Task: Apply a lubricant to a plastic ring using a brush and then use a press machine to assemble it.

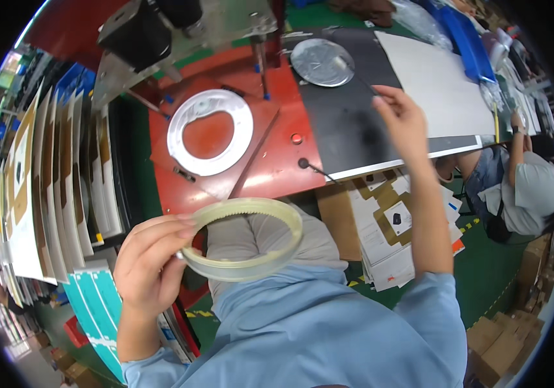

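My left hand (154,262) grips the rim of a pale yellow translucent plastic ring gear (245,266), its fine teeth showing along the inside. The ring is held tilted above my lap, in front of the red machine. Out to the right, my right hand (403,119) pinches a thin dark-handled brush-like tool (361,81). Its pale tip lies over a round silvery metal dish (319,63) on the dark mat; whether it touches the dish I cannot tell. A shiny white ring-shaped plate (237,132) rests on the machine's red base, apart from both hands.
The red base (280,168) carries a red button (297,139) and upright posts below a clear plate (225,39). Cardboard sheets (38,187) stand at the left. White board (432,84) covers the bench's right side, near a blue tray (468,45). Another person (522,187) sits farther right.
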A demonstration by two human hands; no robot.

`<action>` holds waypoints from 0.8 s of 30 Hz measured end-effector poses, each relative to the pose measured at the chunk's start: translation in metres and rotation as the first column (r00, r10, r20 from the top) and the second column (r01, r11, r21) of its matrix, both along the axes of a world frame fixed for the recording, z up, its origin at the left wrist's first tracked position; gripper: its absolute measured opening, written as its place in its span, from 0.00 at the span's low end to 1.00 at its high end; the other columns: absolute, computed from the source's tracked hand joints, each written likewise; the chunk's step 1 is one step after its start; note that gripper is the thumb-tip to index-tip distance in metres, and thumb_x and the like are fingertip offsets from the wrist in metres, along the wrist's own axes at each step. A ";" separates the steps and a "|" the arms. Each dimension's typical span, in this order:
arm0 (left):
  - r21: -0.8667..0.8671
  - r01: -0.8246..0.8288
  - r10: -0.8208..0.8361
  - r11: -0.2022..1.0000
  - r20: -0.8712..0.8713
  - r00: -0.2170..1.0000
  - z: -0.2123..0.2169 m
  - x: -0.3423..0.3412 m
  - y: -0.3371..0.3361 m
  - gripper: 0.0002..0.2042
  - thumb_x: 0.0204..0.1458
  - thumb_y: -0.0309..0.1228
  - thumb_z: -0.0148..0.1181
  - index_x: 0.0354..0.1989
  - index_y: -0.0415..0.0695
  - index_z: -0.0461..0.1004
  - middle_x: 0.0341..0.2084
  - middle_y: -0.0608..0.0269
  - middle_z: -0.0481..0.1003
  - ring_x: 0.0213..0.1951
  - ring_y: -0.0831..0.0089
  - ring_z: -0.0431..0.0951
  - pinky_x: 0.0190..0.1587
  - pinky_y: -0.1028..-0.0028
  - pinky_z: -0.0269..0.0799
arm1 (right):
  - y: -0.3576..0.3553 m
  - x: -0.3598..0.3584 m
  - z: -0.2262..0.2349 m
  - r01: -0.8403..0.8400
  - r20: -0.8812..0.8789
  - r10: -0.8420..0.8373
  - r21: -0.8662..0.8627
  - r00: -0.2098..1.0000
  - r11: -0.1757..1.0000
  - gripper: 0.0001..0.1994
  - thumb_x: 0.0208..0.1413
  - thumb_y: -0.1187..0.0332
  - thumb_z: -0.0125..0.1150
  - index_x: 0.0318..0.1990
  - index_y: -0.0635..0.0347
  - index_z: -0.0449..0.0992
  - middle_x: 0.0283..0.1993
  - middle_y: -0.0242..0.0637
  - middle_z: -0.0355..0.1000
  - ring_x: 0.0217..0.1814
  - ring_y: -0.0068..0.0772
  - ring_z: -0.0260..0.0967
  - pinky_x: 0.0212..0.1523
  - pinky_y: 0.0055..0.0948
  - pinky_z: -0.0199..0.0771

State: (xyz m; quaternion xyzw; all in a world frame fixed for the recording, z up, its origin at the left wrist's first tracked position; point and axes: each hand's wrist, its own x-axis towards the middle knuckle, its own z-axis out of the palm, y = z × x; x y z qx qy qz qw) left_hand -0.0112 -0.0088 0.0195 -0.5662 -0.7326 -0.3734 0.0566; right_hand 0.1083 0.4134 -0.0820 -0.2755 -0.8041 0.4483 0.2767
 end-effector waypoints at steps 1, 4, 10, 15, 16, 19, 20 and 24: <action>0.019 -0.035 0.034 0.999 0.054 0.998 -0.003 0.001 -0.002 0.15 0.47 0.15 0.65 0.45 0.33 0.79 0.43 0.46 0.82 0.46 0.49 0.85 0.51 0.59 0.81 | -0.001 -0.007 -0.015 0.031 0.016 -0.034 0.171 0.999 0.985 0.12 0.66 0.70 0.65 0.54 0.63 0.81 0.40 0.39 0.81 0.42 0.31 0.80 0.47 0.29 0.78; 0.003 -0.074 0.072 0.997 0.158 0.985 -0.010 0.001 0.000 0.11 0.57 0.16 0.60 0.48 0.32 0.78 0.48 0.45 0.77 0.50 0.54 0.81 0.55 0.62 0.78 | 0.000 -0.003 -0.041 0.060 -0.024 -0.056 0.531 0.998 0.845 0.11 0.58 0.73 0.67 0.48 0.62 0.81 0.44 0.47 0.77 0.48 0.54 0.75 0.51 0.44 0.76; 0.025 -0.289 0.250 0.957 0.436 0.865 -0.030 -0.003 -0.033 0.14 0.58 0.19 0.64 0.52 0.31 0.79 0.44 0.51 0.77 0.47 0.67 0.77 0.49 0.72 0.73 | -0.027 -0.019 -0.034 0.111 -0.105 -0.059 0.611 0.993 0.784 0.09 0.55 0.73 0.69 0.43 0.60 0.80 0.43 0.45 0.74 0.47 0.52 0.71 0.51 0.46 0.73; 0.038 -0.429 0.296 0.903 0.667 0.684 -0.044 -0.011 -0.002 0.15 0.65 0.23 0.61 0.59 0.31 0.72 0.38 0.65 0.77 0.40 0.78 0.77 0.49 0.78 0.72 | -0.096 -0.016 0.028 0.054 -0.361 0.168 0.531 0.917 0.846 0.04 0.56 0.71 0.68 0.37 0.58 0.81 0.38 0.38 0.77 0.41 0.46 0.73 0.40 0.42 0.76; 0.061 -0.420 0.268 0.906 0.684 0.678 -0.046 -0.015 0.005 0.15 0.65 0.23 0.61 0.58 0.32 0.72 0.38 0.64 0.77 0.40 0.78 0.77 0.48 0.78 0.72 | -0.113 -0.016 0.038 0.002 -0.404 0.274 0.565 0.873 0.825 0.09 0.51 0.74 0.71 0.40 0.60 0.82 0.36 0.38 0.77 0.40 0.44 0.75 0.39 0.41 0.75; 0.131 -0.431 0.222 0.893 0.704 0.675 -0.057 -0.024 0.024 0.13 0.65 0.22 0.61 0.55 0.35 0.69 0.37 0.63 0.77 0.39 0.80 0.76 0.45 0.81 0.70 | -0.171 -0.024 0.053 -0.211 -0.388 0.452 0.523 0.803 0.826 0.14 0.51 0.70 0.73 0.46 0.58 0.81 0.43 0.37 0.74 0.43 0.43 0.73 0.45 0.41 0.73; 0.152 -0.455 0.224 0.878 0.708 0.670 -0.060 -0.024 0.031 0.12 0.65 0.22 0.60 0.54 0.36 0.69 0.36 0.63 0.77 0.39 0.81 0.75 0.44 0.82 0.69 | -0.185 -0.029 0.056 -0.303 -0.357 0.505 0.490 0.786 0.818 0.15 0.52 0.66 0.74 0.46 0.59 0.80 0.43 0.37 0.72 0.45 0.42 0.71 0.48 0.40 0.72; 0.189 -0.481 0.221 0.856 0.707 0.671 -0.065 -0.029 0.047 0.08 0.66 0.23 0.61 0.47 0.39 0.68 0.33 0.66 0.74 0.33 0.83 0.71 0.37 0.81 0.65 | -0.213 -0.049 0.050 -0.378 -0.209 0.524 0.485 0.826 0.788 0.16 0.52 0.62 0.74 0.41 0.63 0.77 0.45 0.40 0.69 0.53 0.44 0.66 0.53 0.43 0.68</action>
